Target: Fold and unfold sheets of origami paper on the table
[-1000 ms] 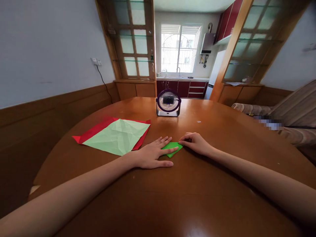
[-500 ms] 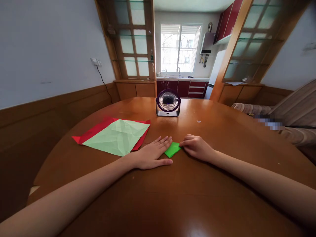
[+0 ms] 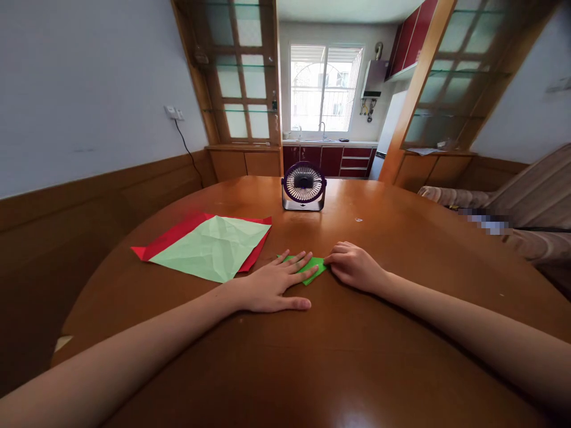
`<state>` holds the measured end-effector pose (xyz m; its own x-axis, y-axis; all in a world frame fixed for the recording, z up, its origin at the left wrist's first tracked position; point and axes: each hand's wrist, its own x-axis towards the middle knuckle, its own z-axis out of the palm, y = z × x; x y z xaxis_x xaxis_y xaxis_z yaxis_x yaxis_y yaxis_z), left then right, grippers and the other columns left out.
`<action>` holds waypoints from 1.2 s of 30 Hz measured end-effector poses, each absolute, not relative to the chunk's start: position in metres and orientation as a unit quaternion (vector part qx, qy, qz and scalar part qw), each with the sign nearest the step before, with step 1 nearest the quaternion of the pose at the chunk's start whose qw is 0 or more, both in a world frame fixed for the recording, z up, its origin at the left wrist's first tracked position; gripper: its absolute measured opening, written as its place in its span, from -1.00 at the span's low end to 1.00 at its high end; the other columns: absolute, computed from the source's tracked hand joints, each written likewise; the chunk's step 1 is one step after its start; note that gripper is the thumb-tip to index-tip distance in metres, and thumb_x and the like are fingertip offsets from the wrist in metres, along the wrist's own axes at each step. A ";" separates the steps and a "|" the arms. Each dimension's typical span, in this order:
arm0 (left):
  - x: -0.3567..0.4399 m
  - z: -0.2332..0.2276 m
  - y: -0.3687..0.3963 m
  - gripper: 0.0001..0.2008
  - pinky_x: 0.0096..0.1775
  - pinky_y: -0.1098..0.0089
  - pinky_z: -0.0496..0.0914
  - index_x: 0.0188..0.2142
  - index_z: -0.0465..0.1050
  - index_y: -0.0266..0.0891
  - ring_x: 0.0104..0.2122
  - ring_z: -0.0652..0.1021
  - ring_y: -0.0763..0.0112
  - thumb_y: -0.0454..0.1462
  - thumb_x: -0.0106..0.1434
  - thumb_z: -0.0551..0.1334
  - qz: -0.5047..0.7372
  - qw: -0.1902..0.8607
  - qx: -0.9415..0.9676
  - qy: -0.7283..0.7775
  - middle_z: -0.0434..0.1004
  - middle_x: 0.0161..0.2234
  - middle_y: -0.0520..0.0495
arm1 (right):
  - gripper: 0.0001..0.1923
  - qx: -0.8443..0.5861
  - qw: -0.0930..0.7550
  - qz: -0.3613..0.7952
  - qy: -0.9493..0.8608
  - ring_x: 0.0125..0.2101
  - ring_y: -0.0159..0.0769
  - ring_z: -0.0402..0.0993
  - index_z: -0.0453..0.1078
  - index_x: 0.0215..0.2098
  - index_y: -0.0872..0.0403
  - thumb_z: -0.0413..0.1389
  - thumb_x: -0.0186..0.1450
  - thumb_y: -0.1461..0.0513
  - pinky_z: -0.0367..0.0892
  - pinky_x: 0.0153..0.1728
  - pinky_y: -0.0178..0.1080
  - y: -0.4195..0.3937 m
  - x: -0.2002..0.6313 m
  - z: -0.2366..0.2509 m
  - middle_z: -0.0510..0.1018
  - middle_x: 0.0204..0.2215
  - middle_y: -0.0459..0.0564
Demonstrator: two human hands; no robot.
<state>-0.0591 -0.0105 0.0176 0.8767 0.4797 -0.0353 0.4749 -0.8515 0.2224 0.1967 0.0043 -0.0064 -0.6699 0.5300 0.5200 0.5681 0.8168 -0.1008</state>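
Note:
A small folded bright green paper [image 3: 314, 265] lies flat on the round wooden table [image 3: 312, 356]. My left hand [image 3: 276, 282] rests flat with its fingers spread, the fingertips pressing on the paper's left part. Curled at the paper's right corner, my right hand [image 3: 354, 267] pinches or presses that tip with its fingertips. Most of the paper is hidden under my left fingers.
A creased pale green sheet [image 3: 212, 246] lies on a red sheet [image 3: 169, 238] at the left of the table. A small purple desk fan [image 3: 304, 186] stands farther back in the middle. A sofa [image 3: 526, 208] is at the right.
My left hand slid forward over the green paper, so that its fingers now cover more of it. My right hand stays at the paper's right corner.

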 end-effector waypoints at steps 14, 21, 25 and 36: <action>-0.068 0.007 -0.009 -0.52 0.26 0.20 0.12 0.27 0.19 -0.16 0.27 0.23 0.28 -0.07 0.45 -0.06 0.119 0.070 0.943 0.303 0.20 0.27 -0.07 | -0.76 -0.293 0.251 -0.039 -0.922 -0.34 -0.24 0.40 0.48 -0.25 0.14 -0.02 0.27 0.38 0.35 -0.25 -0.20 0.004 0.199 -0.005 0.51 -0.37 0.08; -0.058 0.003 -0.006 -0.61 0.02 0.23 0.41 -0.04 0.53 -0.27 0.01 0.50 0.17 -0.07 0.36 0.12 0.159 -0.063 0.918 0.358 0.54 0.01 -0.13 | -0.58 -0.252 0.158 -0.113 -0.948 -0.14 -0.15 0.41 0.38 0.07 0.17 -0.06 0.28 0.38 0.32 -0.08 -0.07 0.002 0.188 0.002 0.50 0.00 0.16; -0.053 0.006 -0.009 -0.54 -0.04 0.24 0.43 -0.05 0.53 -0.27 -0.07 0.52 0.17 0.04 0.29 0.17 0.161 -0.059 0.913 0.370 0.55 0.00 -0.14 | -0.52 -0.233 0.130 -0.117 -0.957 -0.08 -0.14 0.38 0.30 0.19 0.15 -0.07 0.30 0.37 0.25 0.00 -0.03 0.001 0.179 0.003 0.46 0.09 0.11; -0.053 0.010 -0.012 -0.53 -0.13 0.29 0.42 -0.15 0.56 -0.24 -0.15 0.52 0.21 0.10 0.25 0.18 0.166 -0.053 0.909 0.378 0.57 -0.16 -0.12 | -0.52 -0.242 0.117 -0.129 -0.955 -0.05 -0.14 0.38 0.22 0.25 0.13 -0.07 0.37 0.30 0.14 0.10 0.01 -0.003 0.182 0.003 0.46 0.10 0.11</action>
